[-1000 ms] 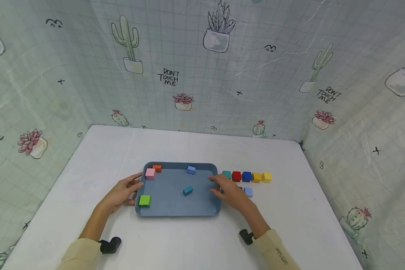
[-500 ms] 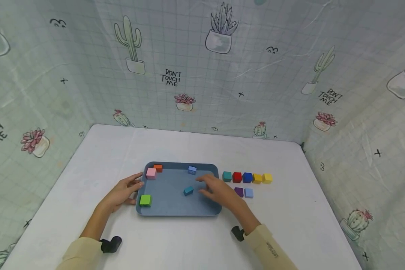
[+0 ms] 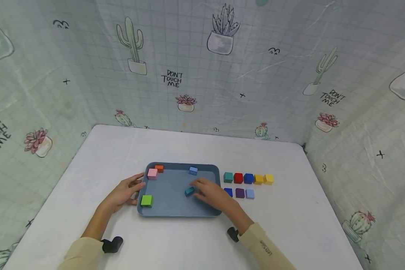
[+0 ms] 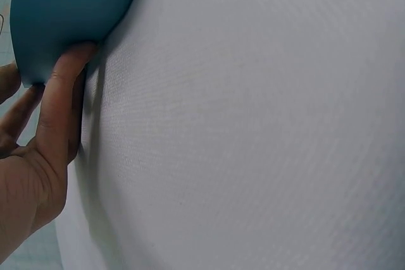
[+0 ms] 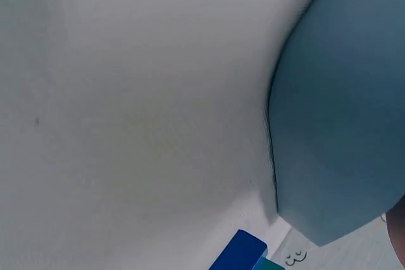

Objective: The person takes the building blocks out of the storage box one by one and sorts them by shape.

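Note:
My left hand (image 3: pixel 125 192) holds the left side of a blue-grey tray (image 3: pixel 165 213), its fingers at the rim; in the left wrist view the fingers (image 4: pixel 56 102) touch the tray wall (image 4: pixel 69 11). Inside the tray, my right hand (image 3: pixel 213 193) reaches over the right rim to a small teal block (image 3: pixel 189 192). Its thumb and index finger are spread beside the block, with no clear grip on it. Also in the tray lie a pink block (image 3: pixel 152 174), an orange block (image 3: pixel 159 168), a lime green block (image 3: pixel 146 201) and a light blue block (image 3: pixel 193 171).
Right of the tray, a back row holds teal (image 3: pixel 228 177), red (image 3: pixel 238 178), blue (image 3: pixel 248 178) and yellow blocks (image 3: pixel 268 179). A front row has blue (image 3: pixel 228 192), purple (image 3: pixel 240 193) and light blue blocks (image 3: pixel 250 194). A patterned cloth (image 3: pixel 189 45) surrounds the white table (image 3: pixel 148 243).
My right hand has moved left, from the tray's right rim to the teal block. The left hand stays at the tray's left side. The view has shifted slightly.

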Available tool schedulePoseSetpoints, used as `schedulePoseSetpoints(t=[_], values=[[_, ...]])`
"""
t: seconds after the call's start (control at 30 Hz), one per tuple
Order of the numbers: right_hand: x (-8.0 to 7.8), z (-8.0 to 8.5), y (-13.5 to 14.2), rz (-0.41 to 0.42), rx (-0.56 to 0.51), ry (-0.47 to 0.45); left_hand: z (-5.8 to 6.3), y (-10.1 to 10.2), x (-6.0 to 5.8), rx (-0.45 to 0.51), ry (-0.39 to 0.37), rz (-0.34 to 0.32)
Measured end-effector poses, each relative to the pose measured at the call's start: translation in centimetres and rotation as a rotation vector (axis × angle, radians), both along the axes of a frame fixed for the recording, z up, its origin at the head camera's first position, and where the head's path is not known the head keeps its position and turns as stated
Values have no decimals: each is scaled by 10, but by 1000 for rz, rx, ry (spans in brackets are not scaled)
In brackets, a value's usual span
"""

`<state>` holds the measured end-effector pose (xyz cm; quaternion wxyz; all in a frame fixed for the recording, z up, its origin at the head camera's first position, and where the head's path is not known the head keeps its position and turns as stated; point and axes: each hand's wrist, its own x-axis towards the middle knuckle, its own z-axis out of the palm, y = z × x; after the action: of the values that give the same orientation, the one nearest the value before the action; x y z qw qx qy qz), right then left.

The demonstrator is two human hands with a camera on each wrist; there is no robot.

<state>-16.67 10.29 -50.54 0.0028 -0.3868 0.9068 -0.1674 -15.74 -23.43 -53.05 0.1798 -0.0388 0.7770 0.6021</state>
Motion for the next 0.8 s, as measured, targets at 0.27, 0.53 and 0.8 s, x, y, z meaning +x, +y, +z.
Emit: schedulePoseSetpoints(t=[0.27, 0.53, 0.8], values=[[2, -3, -2, 21, -21, -3, 6, 2, 3, 3, -1, -2], [6, -8, 1, 39, -50, -16, 4, 2, 3, 2, -4, 2], [12, -10, 6, 58, 11, -57, 0, 0, 0, -5, 3, -5]])
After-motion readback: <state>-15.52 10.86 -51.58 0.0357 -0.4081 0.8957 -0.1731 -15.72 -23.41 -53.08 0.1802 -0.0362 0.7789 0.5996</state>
